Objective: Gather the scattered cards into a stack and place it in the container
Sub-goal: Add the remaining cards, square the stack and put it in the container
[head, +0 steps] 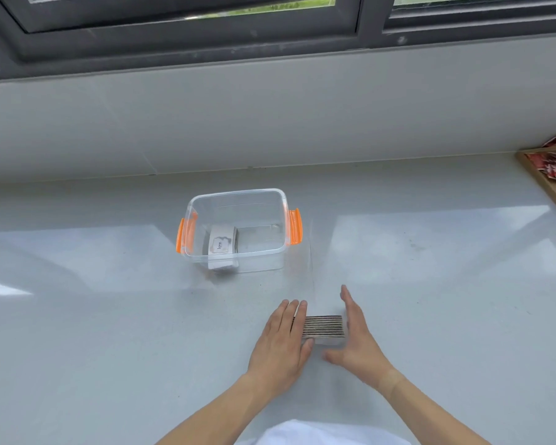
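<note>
Card stack (324, 326) lay on the pale desk (109, 316), near the front edge and well short of the clear container (238, 231) with orange latches. Left hand (281, 342) lay flat, fingers together, against the stack's left end. Right hand (358, 340) stood on edge, palm inward, at the right end. Both hands were open and flat, pressing rather than gripping; neither had closed round the cards.

Step in hand, by my reading: squaring the stack before lifting. To do it well, press both palms evenly inward so the ends come flush, then tap the long edges too, else loose cards may slide out on the lift. Thumbs under, fingers over, would suit the pick-up.

Orientation: striped card back faced up, stack flat on the desk. Long axis ran left to right across the view, stripes parallel to it.

An earlier stack of cards (222, 244) already sat in the container's left part, the top one printed "love". Room remained to its right.
</note>
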The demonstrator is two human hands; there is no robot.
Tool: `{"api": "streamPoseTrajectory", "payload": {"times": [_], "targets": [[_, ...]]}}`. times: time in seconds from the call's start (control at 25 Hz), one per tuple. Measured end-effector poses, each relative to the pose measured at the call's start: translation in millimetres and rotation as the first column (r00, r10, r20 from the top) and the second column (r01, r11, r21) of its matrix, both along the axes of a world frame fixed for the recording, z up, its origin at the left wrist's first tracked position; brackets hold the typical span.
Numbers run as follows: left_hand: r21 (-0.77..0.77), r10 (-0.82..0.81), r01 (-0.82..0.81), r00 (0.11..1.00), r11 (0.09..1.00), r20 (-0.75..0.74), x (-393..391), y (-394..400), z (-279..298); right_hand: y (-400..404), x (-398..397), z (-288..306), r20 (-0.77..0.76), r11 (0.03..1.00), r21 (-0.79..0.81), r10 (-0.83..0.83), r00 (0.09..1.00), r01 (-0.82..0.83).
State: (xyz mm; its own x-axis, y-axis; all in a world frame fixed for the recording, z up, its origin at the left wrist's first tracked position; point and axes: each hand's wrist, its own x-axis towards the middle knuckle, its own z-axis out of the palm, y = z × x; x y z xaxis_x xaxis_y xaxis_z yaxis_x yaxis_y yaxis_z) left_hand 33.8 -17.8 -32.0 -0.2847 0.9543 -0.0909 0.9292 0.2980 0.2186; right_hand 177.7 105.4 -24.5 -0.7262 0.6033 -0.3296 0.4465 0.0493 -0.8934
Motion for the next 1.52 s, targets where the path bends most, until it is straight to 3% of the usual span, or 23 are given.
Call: {"api": "streamPoseTrajectory", "payload": {"times": [0.08,0.28,0.44,0.64,0.8,0.96,1.08,1.2,1.36,1.44,1.52], "targets": [[-0.001,0.002,-0.002,1.000,1.000,0.013,-1.1,2.6,0.5,7.0,20.2,7.4,-0.057,0.975,-0.166,-0.160,0.985,0.149],[0.006,-0.016,0.016,1.000,1.000,-0.011,1.3,-3.4,-0.4,9.7,42.7,18.0,-0.010,0.905,-0.218,-0.375,0.927,0.365],[-0.001,-0.006,0.006,0.999,1.000,-0.038,5.0,-3.1,1.8,-10.9,29.9,18.1,0.024,0.878,-0.298,-0.385,0.923,0.374],[-0.015,0.022,-0.023,0.999,1.000,-0.040,5.7,-5.1,3.9,-34.9,12.2,7.9,-0.010,0.889,-0.417,-0.214,0.977,0.190],[-0.021,0.011,-0.012,0.999,1.000,-0.043,4.7,-5.7,4.5,-27.1,6.7,7.9,0.001,0.866,-0.345,-0.384,0.923,0.360],[-0.030,0.011,-0.013,0.999,0.999,-0.047,4.0,-8.6,5.1,-35.1,3.0,2.8,0.013,0.902,-0.365,-0.242,0.970,0.230],[-0.033,0.008,-0.010,0.998,0.999,-0.065,4.7,-8.9,4.4,-29.5,2.1,1.5,0.004,0.863,-0.336,-0.400,0.916,0.378],[-0.024,0.027,-0.028,0.997,0.999,-0.067,5.1,-10.1,1.6,-35.0,-2.6,-1.1,0.014,0.912,-0.339,-0.241,0.970,0.231],[-0.027,0.018,-0.020,0.997,0.999,-0.071,4.6,-11.7,2.9,-24.6,5.3,-3.6,0.073,0.984,-0.164,-0.058,0.996,0.069],[-0.027,0.017,-0.018,0.998,0.999,-0.059,4.9,-12.8,4.0,-16.9,5.4,-0.7,0.163,0.995,0.082,0.037,0.986,-0.051],[-0.022,0.005,-0.006,0.999,1.000,-0.042,6.1,-15.3,4.2,-15.4,0.0,0.2,0.291,0.907,0.349,0.135,0.947,-0.236]]}}
